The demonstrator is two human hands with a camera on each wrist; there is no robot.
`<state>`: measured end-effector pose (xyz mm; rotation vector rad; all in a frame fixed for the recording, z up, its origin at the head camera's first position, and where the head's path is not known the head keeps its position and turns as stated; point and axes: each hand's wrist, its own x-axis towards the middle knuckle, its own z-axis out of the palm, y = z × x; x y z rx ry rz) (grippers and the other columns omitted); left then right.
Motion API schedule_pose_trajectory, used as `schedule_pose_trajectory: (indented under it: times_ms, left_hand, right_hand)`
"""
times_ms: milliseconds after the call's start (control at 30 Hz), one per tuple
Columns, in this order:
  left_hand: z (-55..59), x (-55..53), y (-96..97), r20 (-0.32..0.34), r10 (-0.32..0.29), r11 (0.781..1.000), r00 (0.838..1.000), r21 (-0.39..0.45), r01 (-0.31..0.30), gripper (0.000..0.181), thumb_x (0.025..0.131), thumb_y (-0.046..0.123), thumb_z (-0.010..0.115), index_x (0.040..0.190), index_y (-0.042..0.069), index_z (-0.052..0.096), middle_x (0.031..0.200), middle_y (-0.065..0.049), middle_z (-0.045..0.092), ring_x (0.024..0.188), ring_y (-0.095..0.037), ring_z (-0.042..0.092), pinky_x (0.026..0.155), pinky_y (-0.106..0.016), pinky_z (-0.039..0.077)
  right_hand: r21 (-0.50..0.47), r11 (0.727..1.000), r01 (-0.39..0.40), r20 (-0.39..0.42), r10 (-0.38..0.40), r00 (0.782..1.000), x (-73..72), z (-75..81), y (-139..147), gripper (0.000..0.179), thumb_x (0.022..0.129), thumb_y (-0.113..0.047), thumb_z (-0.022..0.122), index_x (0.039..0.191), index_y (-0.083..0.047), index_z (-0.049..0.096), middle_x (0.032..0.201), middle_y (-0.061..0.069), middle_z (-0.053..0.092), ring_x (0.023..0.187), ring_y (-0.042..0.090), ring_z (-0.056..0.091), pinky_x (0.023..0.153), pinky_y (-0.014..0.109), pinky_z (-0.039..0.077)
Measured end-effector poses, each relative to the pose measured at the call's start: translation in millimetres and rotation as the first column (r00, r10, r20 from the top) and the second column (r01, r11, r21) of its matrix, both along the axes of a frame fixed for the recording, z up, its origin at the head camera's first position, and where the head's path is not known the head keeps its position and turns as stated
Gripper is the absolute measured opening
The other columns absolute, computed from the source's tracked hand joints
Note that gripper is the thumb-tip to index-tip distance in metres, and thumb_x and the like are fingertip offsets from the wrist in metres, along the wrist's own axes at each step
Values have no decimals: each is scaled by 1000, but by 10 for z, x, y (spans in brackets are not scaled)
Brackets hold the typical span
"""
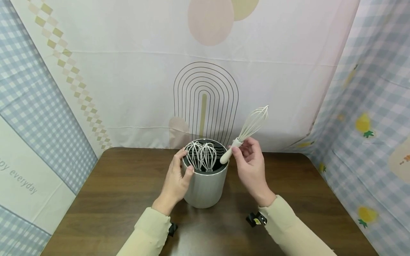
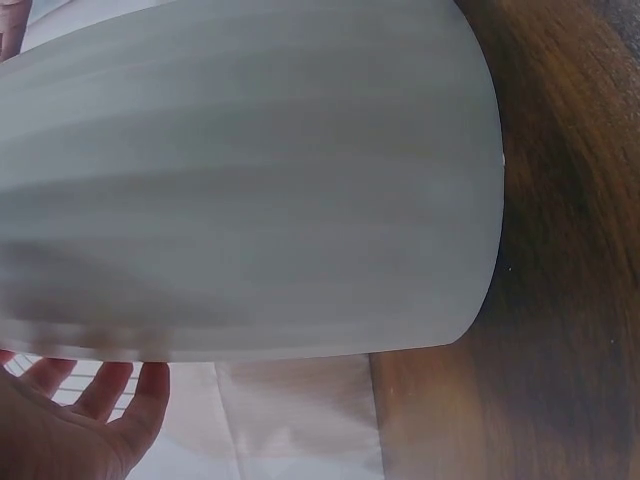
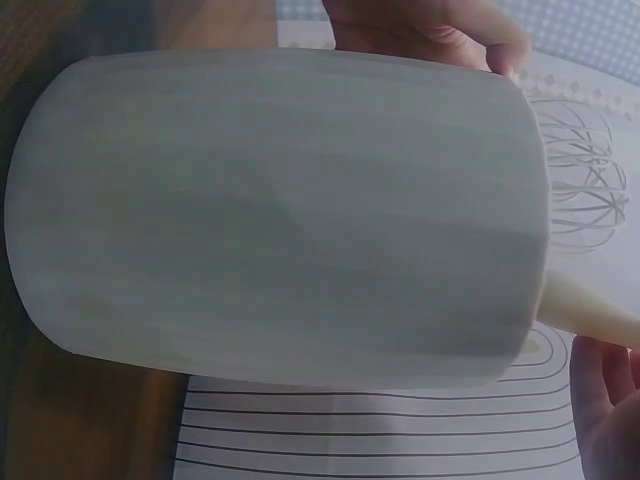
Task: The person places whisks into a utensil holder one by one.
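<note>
A light grey utensil holder (image 1: 205, 190) with a dark slotted insert (image 1: 217, 149) stands upright on the table. Two whisks (image 1: 209, 156) sit in it, wire heads up, at its left and middle. My left hand (image 1: 175, 176) grips the holder's upper left side, thumb at the front of the rim and fingers round the far side. Between thumb and fingers, my right hand (image 1: 251, 163) pinches a third whisk (image 1: 236, 143) by its cream handle. That whisk leans to the right, its handle end low over the holder's right rim. In the right wrist view its handle (image 3: 590, 315) shows beside the rim.
The brown wooden table (image 1: 128, 188) extends to both sides of the holder. Behind it hangs a pale printed cloth (image 1: 137, 89), with blue checked cloth (image 1: 358, 142) at the sides. A black strap device (image 1: 256, 219) shows at the right wrist.
</note>
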<state>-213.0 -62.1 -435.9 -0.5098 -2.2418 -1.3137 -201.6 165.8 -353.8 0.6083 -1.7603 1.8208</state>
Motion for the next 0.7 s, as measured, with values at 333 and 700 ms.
schedule_pose_trajectory:
  times_ms: [333,700]
  left_hand:
    - [11,4,5,0,3,1000,1000,-4,-3,54,92,36,46,139,10,37,151,-5,36,126,-29,44,98,-49,39]
    - [-3,9,18,-1,10,1000,1000,11,-10,55,92,37,46,140,11,36,151,-5,36,127,-30,43,98,-50,39]
  right_hand:
    - [93,995,41,117,-52,992,34,44,-112,35,89,7,61,121,9,47,107,22,57,94,27,60,80,26,52]
    - [137,990,40,200,-67,978,115,114,-185,46,85,10,63,126,9,41,107,22,59,93,27,60,79,30,52]
